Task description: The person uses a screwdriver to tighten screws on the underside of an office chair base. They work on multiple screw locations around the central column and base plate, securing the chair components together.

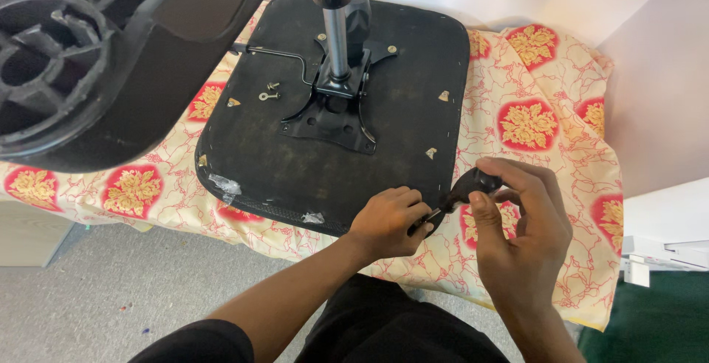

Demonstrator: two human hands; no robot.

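An upside-down black office-chair seat [399, 75] lies on a cloth-covered surface, its metal mounting plate [334, 108] and gas-lift column [336, 31] pointing up. My right hand [517, 230] grips the black handle of a screwdriver [467, 187] at the seat's near right edge. My left hand [388, 219] rests on that edge with fingers curled around the screwdriver's shaft near its tip. Loose screws [269, 92] lie on the seat's underside left of the plate.
A large black chair part [96, 60] looms at top left, close to the camera. The cream cloth with red and gold flower squares [528, 123] covers the surface. Grey carpet [111, 296] lies below left, a white wall behind, green flooring at bottom right.
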